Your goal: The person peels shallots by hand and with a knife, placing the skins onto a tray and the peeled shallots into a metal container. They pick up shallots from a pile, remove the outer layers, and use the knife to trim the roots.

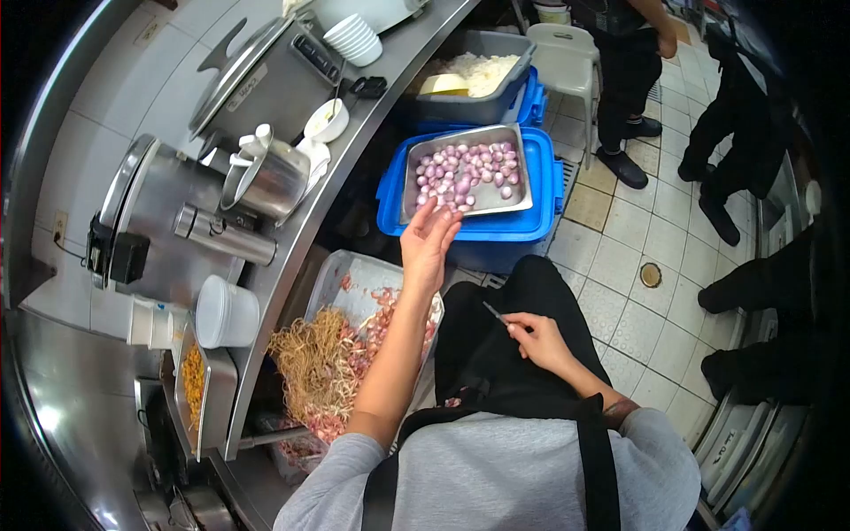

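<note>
My left hand (427, 243) reaches forward with its fingers stretched out, at the near rim of a metal pan (522, 181). Peeled purple shallots (462, 171) lie in that pan, some right by my fingertips. I cannot see anything held in this hand. Over my lap, my right hand (537, 342) is closed around a small knife (494, 311), its blade pointing forward and left. Below my left forearm, a tray (332, 273) carries reddish shallot skins (376, 327) and a heap of dry, stringy roots (312, 363).
The pan rests on a blue lidded bin (390, 199). Behind it stands a grey tub (522, 71) with white contents. A steel counter (292, 243) on the left holds cookers, a flask (226, 234) and a white tub (227, 311). Other people (620, 80) stand at right near a white chair (567, 57).
</note>
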A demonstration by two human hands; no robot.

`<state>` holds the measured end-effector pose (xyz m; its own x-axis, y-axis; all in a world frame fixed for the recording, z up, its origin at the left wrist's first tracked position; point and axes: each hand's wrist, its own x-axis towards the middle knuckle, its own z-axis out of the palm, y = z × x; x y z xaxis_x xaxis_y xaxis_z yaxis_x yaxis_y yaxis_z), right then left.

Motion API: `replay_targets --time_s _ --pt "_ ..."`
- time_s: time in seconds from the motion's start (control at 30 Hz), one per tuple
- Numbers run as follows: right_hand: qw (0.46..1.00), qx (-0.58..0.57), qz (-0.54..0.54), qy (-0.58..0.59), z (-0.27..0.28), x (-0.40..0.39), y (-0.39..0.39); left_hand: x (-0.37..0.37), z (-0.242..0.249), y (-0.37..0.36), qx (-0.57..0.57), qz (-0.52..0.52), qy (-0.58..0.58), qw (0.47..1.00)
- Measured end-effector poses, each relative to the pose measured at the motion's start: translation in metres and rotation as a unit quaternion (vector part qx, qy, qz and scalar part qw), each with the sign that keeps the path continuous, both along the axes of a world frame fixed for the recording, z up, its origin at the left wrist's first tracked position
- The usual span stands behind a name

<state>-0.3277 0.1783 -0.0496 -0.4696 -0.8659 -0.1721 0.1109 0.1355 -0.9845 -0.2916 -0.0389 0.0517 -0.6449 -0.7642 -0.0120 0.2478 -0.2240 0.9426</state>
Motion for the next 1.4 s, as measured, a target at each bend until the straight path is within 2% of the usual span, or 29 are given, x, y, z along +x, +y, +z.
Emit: replay_targets --time_s 0.13,0.2,0.27,0.33,0.37,0.43,0.47,0.53,0.57,0.6,0.63,0.73,0.83,0.93,1.07,1.17,1.2,1.3,1.33,1.4 --pt "1.000 0.005 0.006 0.010 0.005 0.000 0.000 0.026 -0.014 0.006 -0.155 -0.049 -0.168 0.972" --pt "1.000 0.009 0.016 0.017 0.002 -0.002 -0.002 0.062 -0.028 0.015 -0.165 -0.068 -0.194 0.965" --pt "1.000 0.011 0.021 0.014 -0.005 -0.004 -0.006 0.109 -0.040 0.018 -0.140 -0.004 -0.220 0.965" --pt "1.000 0.013 0.027 0.006 -0.010 -0.005 -0.011 0.153 -0.034 0.020 -0.202 0.094 -0.253 0.942" --pt "0.999 0.011 0.031 0.008 -0.011 -0.005 -0.015 0.173 -0.027 0.026 -0.103 0.169 -0.272 0.942" --pt "0.999 -0.006 0.041 0.007 -0.010 -0.003 -0.024 0.231 -0.056 0.009 -0.129 0.231 -0.241 0.934" --pt "0.999 -0.006 0.051 0.012 -0.008 0.000 -0.028 0.246 -0.062 0.010 -0.100 0.231 -0.239 0.938" --pt "0.995 -0.005 0.080 -0.055 -0.013 0.007 -0.038 0.268 -0.070 0.010 -0.043 0.232 -0.229 0.944" --pt "0.992 -0.004 0.094 -0.087 -0.018 0.010 -0.044 0.270 -0.082 0.012 -0.066 0.253 -0.220 0.940" --pt "0.964 -0.009 0.133 -0.229 -0.031 0.010 -0.049 0.270 -0.090 0.013 -0.125 0.252 -0.229 0.932" --pt "0.945 -0.005 0.123 -0.303 -0.045 0.010 -0.052 0.267 -0.095 0.014 -0.184 0.250 -0.236 0.921" --pt "0.861 0.015 0.059 -0.505 -0.087 0.001 -0.052 0.261 -0.104 0.015 -0.217 0.274 -0.281 0.894" --pt "0.822 -0.042 0.096 -0.559 -0.091 -0.010 -0.049 0.256 -0.108 0.015 -0.231 0.286 -0.259 0.893" --pt "0.860 0.000 0.102 -0.500 -0.098 -0.007 -0.053 0.255 -0.103 0.020 -0.255 0.282 -0.260 0.887" --pt "0.883 0.042 0.105 -0.455 -0.105 -0.003 -0.059 0.241 -0.083 0.038 -0.414 0.364 -0.330 0.766" --pt "0.881 0.041 0.101 -0.461 -0.101 -0.004 -0.058 0.246 -0.068 0.051 -0.507 0.383 -0.426 0.644" --pt "0.882 0.039 0.097 -0.460 -0.101 -0.005 -0.059 0.253 -0.069 0.050 -0.442 0.363 -0.473 0.671" --pt "0.882 0.044 0.096 -0.459 -0.103 -0.003 -0.059 0.269 -0.067 0.047 -0.415 0.290 -0.547 0.666" --pt "0.881 0.047 0.097 -0.460 -0.102 -0.003 -0.061 0.270 -0.060 0.049 -0.397 0.264 -0.543 0.691" --pt "0.885 0.049 0.102 -0.452 -0.101 -0.002 -0.061 0.268 -0.060 0.051 -0.432 0.254 -0.534 0.681"
